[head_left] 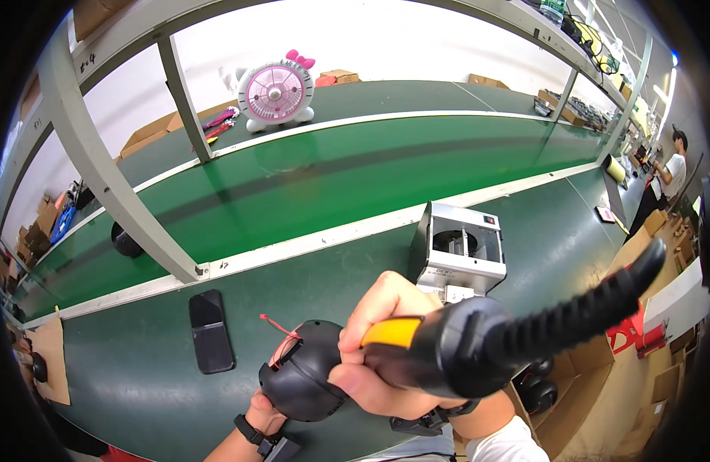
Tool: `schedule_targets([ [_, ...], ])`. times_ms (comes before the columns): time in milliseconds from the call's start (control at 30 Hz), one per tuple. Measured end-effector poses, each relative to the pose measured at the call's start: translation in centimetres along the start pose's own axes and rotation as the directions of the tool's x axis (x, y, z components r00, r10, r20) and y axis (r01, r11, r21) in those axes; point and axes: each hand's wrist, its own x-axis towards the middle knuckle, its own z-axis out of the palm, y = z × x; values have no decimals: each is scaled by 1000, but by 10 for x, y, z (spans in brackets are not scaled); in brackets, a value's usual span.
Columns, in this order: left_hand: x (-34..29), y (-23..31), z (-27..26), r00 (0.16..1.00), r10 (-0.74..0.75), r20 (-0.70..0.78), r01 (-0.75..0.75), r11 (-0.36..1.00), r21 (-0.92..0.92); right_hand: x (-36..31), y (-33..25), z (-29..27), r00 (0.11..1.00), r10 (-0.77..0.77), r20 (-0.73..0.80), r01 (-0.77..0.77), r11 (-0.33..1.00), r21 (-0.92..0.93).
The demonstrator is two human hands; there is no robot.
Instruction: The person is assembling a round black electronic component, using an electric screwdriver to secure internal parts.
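Near the front of the green worktop my left hand (265, 413) grips a round black plastic housing (309, 377) from its lower left side. Thin red wires (276, 325) stick out of a slot in the housing. My right hand (386, 308) is wrapped round a black electric screwdriver (424, 354) with a yellow patch and a thick ribbed cable end. The tool points down at the right side of the housing, its tip hidden behind my fingers. Just beyond my right hand stands a silver screw feeder (467, 266) with a clear window.
A black phone (212, 331) lies left of the housing. Behind a pale rail runs a green conveyor belt (355, 169), with a pink-and-white fan (276, 92) past it. A cardboard box (574, 377) with black round parts is at the right. A person (671, 173) stands far right.
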Motion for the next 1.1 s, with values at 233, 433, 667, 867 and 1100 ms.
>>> schedule_targets([
  [233, -12, -9, -13, 999, -21, 33, 21, 1000, -8, -10, 0, 2, 983, 174, -63, -138, 918, 372],
  [433, -14, -9, -24, 995, -29, 99, 36, 997, -68, -22, 12, -10, 981, 192, -44, -170, 940, 295],
  [667, -11, -6, -19, 1000, 1, -3, -1, 997, -77, -30, -24, -72, 876, 14, -482, -25, 1000, -17],
  [867, -9, -6, -18, 999, 30, -34, -33, 994, -101, -47, 11, -87, 884, 47, -465, -84, 995, -59],
  [1100, -11, -10, -27, 992, 92, -83, -97, 993, -62, -46, 8, -81, 833, 264, -486, -269, 961, 63],
])
